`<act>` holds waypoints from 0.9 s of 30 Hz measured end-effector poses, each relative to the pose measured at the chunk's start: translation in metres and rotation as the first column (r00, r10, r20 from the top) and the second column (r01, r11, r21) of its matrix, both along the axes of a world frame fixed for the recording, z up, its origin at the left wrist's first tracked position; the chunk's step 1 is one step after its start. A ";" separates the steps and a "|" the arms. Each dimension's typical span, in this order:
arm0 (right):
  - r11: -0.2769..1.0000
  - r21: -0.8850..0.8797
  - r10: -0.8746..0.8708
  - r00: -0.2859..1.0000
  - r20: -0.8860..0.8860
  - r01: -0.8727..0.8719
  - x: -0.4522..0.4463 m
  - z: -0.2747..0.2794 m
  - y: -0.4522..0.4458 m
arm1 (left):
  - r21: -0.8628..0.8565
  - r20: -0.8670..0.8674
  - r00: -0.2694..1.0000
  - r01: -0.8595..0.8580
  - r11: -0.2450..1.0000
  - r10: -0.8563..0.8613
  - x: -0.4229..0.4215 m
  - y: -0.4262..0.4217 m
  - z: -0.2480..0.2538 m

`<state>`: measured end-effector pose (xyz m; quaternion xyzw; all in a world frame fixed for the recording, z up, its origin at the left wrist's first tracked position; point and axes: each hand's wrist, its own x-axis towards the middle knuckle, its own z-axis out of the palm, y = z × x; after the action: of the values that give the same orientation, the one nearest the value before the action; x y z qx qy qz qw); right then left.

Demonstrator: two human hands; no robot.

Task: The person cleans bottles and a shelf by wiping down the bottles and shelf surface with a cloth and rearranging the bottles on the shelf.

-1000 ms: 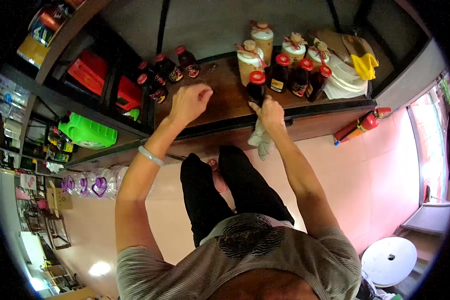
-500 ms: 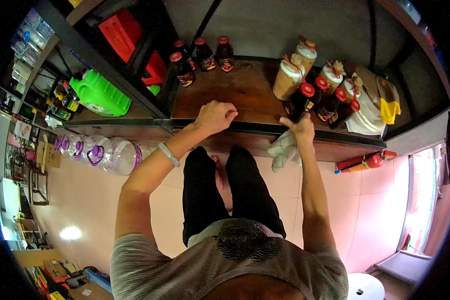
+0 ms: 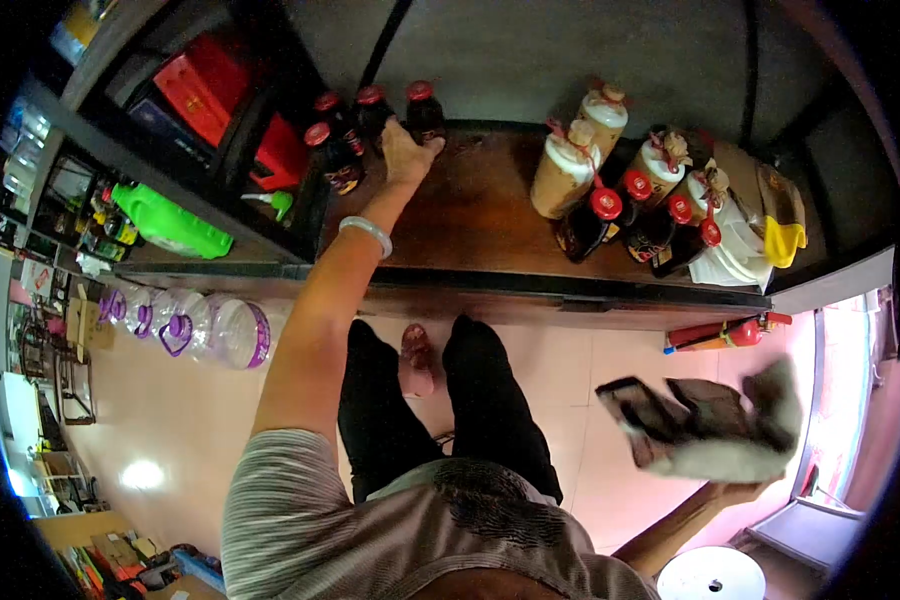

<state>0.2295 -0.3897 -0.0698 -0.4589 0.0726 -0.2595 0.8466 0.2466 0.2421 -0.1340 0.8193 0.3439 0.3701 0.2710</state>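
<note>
My left hand reaches in among the dark, red-capped bottles at the shelf's left. Its thumb and fingers are apart, at the lower front of the rightmost bottle; whether they touch it I cannot tell. Beside it stand a middle bottle and two more at the left, the front one nearest. Low at the right, my right hand is closed on a grey-and-white cloth, blurred by motion and partly dark.
White-and-tan jars with tied tops stand on the wooden shelf at the right, behind several red-capped bottles. A green jug is at the left. Clear plastic bottles and a fire extinguisher are below.
My left hand has moved from the shelf's front edge forward to the bottles, its fingers opening. My right hand has left the right-hand bottles and swung down and right with the cloth.
</note>
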 end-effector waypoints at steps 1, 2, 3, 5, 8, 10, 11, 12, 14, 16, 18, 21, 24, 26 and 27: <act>0.989 -0.001 -0.151 0.986 -0.067 0.151 -0.004 -0.010 -0.007 | -0.121 0.099 0.994 0.063 0.991 -0.051 0.011 0.014 -0.008; 0.981 -0.052 -0.194 0.972 -0.129 0.189 -0.005 -0.025 -0.010 | -0.117 0.070 0.997 0.037 0.992 -0.029 0.020 0.023 -0.020; 0.973 -0.116 -0.220 0.954 -0.205 0.200 -0.009 -0.039 -0.010 | -0.112 0.042 0.999 0.011 0.994 -0.007 0.026 0.025 -0.022; 0.972 -0.205 -0.178 0.931 -0.319 0.115 -0.013 -0.058 0.000 | -0.090 -0.073 0.995 -0.068 0.994 0.061 0.032 0.016 -0.006; 0.958 -0.284 -0.091 0.914 -0.396 -0.027 -0.007 -0.070 0.011 | -0.061 -0.199 0.967 -0.172 0.983 0.157 0.037 0.012 -0.001; 0.938 -0.333 -0.048 0.915 -0.401 -0.097 0.003 -0.072 0.018 | -0.028 -0.215 0.960 -0.188 0.982 0.178 0.042 0.012 0.003; 0.925 -0.358 -0.023 0.921 -0.390 -0.128 0.008 -0.071 0.025 | 0.000 -0.219 0.960 -0.181 0.984 0.177 0.043 0.009 0.002; 0.909 -0.383 0.007 0.924 -0.382 -0.165 0.013 -0.069 0.030 | 0.028 -0.226 0.958 -0.177 0.984 0.178 0.041 0.004 0.001; 0.870 -0.436 0.065 0.930 -0.361 -0.230 0.024 -0.063 0.042 | 0.118 -0.152 0.983 -0.090 0.989 0.107 0.035 -0.009 -0.002; 0.833 -0.476 0.119 0.932 -0.343 -0.282 0.030 -0.057 0.050 | 0.169 -0.058 0.994 0.102 0.980 -0.093 0.033 -0.011 -0.017; 0.794 -0.513 0.174 0.931 -0.322 -0.325 0.030 -0.052 0.058 | 0.202 -0.115 0.982 0.170 0.965 -0.149 0.023 -0.018 -0.014; 0.738 -0.547 0.257 0.914 -0.313 -0.394 0.016 -0.045 0.070 | 0.371 -0.144 0.978 0.197 0.907 -0.154 -0.007 -0.041 0.002; 0.651 -0.590 0.361 0.878 -0.315 -0.478 -0.008 -0.038 0.090 | 0.384 -0.210 0.950 0.298 0.874 -0.231 -0.056 -0.094 0.049; 0.578 -0.625 0.439 0.846 -0.303 -0.524 -0.025 -0.028 0.106 | 0.340 -0.285 0.879 0.465 0.817 -0.381 -0.087 -0.138 0.079; 0.540 -0.645 0.480 0.828 -0.291 -0.540 -0.035 -0.022 0.114 | 0.302 -0.320 0.828 0.549 0.779 -0.460 -0.100 -0.161 0.091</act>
<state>0.1946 -0.2757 -0.0921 -0.7563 -0.1355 0.0092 0.6399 0.1465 0.0816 -0.0426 0.9549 0.0603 0.2461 0.1547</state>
